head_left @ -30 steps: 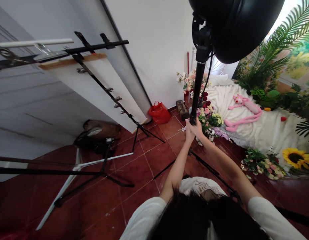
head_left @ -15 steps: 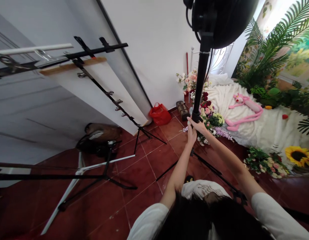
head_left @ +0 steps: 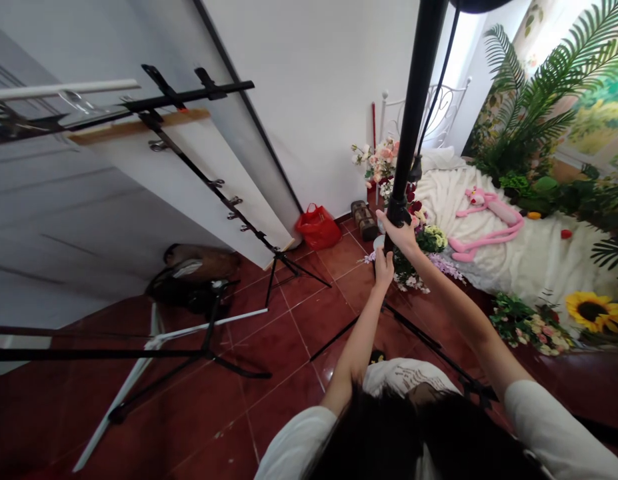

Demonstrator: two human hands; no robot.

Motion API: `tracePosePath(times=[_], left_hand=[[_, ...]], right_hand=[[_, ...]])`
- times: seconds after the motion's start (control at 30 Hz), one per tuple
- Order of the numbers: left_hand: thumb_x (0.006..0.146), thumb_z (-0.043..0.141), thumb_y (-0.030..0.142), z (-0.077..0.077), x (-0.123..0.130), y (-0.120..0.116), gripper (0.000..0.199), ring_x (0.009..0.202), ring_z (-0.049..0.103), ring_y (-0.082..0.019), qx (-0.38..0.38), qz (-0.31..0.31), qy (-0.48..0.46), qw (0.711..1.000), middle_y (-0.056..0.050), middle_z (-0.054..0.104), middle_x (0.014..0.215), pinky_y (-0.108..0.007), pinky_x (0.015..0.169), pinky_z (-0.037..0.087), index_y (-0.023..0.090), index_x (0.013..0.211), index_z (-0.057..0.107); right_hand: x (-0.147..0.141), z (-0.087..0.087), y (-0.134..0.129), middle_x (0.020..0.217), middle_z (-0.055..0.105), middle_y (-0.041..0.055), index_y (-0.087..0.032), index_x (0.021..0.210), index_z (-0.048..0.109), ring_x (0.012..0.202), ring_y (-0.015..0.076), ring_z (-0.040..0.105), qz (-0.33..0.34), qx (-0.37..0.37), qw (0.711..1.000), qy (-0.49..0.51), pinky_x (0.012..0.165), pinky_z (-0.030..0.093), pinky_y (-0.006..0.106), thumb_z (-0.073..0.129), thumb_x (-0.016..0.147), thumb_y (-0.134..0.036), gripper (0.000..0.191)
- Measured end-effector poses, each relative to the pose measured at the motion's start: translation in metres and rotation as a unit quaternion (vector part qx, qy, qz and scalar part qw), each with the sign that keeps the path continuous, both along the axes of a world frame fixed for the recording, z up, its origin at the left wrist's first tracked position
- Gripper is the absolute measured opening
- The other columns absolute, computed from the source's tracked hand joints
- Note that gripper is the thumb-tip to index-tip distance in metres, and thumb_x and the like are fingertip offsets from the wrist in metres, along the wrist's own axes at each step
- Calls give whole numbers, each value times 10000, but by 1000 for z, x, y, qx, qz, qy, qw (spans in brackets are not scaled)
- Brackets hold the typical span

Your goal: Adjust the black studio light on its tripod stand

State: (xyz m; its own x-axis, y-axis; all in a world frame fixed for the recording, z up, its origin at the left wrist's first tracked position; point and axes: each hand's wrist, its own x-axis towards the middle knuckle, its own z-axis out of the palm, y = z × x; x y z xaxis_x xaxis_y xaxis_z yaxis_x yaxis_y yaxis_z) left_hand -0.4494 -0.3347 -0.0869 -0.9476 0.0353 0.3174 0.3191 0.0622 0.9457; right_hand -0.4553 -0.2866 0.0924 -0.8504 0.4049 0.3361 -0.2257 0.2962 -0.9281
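A black light stand (head_left: 413,113) rises in front of me, with a thick pole and a cable running beside it. Just under the pole's collar, my right hand (head_left: 403,235) is closed round the stand, thumb pointing up. Lower down, the fingers of my left hand (head_left: 384,268) are wrapped about the same stand. Only the underside of the black lamp head (head_left: 481,5) shows at the top edge. The stand's dark legs (head_left: 413,328) spread over the floor below my hands. Part of the grip is hidden behind the fingers.
Flowers (head_left: 383,160) and a white-draped bed with a pink plush toy (head_left: 496,212) lie to the right, near a sunflower (head_left: 595,312). Leftward stand a clipped white board (head_left: 223,220), a red bag (head_left: 317,227) and white and black stand legs (head_left: 139,373) on red tiles.
The upper pole has slid upward, carrying the lamp head mostly out of view. My right hand has risen a little with the collar; my left hand has stayed about where it was.
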Motion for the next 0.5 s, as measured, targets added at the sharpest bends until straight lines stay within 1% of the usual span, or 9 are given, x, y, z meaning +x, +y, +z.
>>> tracePosePath(times=[0.07, 0.13, 0.2, 0.3, 0.4, 0.43, 0.5], left_hand=[[916, 331, 683, -1, 0, 1, 593, 1146, 593, -252, -1, -3, 9, 1000, -153, 618, 1151, -448, 1052, 443, 191, 1169, 547], [915, 326, 686, -1, -1, 1, 589, 1132, 595, -251, -2, -2, 12, 1000, -148, 620, 1128, -445, 1046, 447, 195, 1144, 555], [910, 327, 694, -1, -1, 2, 590, 1114, 602, -251, -3, 4, 9, 1000, -141, 624, 1099, -437, 1032, 456, 197, 1118, 566], [897, 335, 712, -3, -2, 5, 599, 1101, 607, -252, 4, 20, 1, 1000, -129, 625, 1075, -431, 1015, 466, 201, 1103, 570], [906, 326, 701, -6, -2, 7, 583, 1076, 607, -245, 9, 23, 6, 1000, -120, 623, 1051, -422, 1002, 473, 203, 1081, 574], [908, 325, 697, -6, -2, 7, 580, 1076, 605, -243, 9, 25, 9, 1000, -122, 623, 1050, -417, 1006, 471, 200, 1073, 578], [913, 329, 687, -7, -3, 8, 575, 1080, 603, -239, 11, 30, 10, 999, -124, 621, 1047, -406, 1015, 463, 193, 1060, 583]], right_hand=[[1, 10, 2, 742, 632, 23, -178, 806, 604, 694, 151, 606, 11, 2, 1000, -9, 731, 547, 307, 647, 729, -682, 512], [2, 15, 2, 728, 630, 21, -174, 805, 606, 671, 144, 603, 6, 2, 1000, -11, 717, 543, 300, 645, 725, -690, 523], [2, 18, 0, 737, 636, 23, -172, 817, 611, 671, 144, 608, 1, 7, 1000, -12, 724, 543, 303, 634, 730, -698, 534], [3, 18, 1, 778, 657, 34, -172, 865, 622, 722, 162, 634, 14, 33, 999, -4, 766, 547, 322, 606, 765, -696, 534], [9, 9, 13, 900, 692, 63, -177, 997, 625, 860, 203, 660, 45, 88, 995, 23, 844, 545, 362, 615, 799, -647, 510], [13, 3, 20, 958, 697, 80, -176, 1054, 619, 914, 221, 661, 61, 115, 991, 29, 872, 542, 380, 644, 792, -617, 513], [25, -15, 37, 1078, 689, 119, -166, 1159, 598, 1015, 259, 651, 104, 177, 978, 26, 920, 532, 412, 715, 758, -532, 555]])
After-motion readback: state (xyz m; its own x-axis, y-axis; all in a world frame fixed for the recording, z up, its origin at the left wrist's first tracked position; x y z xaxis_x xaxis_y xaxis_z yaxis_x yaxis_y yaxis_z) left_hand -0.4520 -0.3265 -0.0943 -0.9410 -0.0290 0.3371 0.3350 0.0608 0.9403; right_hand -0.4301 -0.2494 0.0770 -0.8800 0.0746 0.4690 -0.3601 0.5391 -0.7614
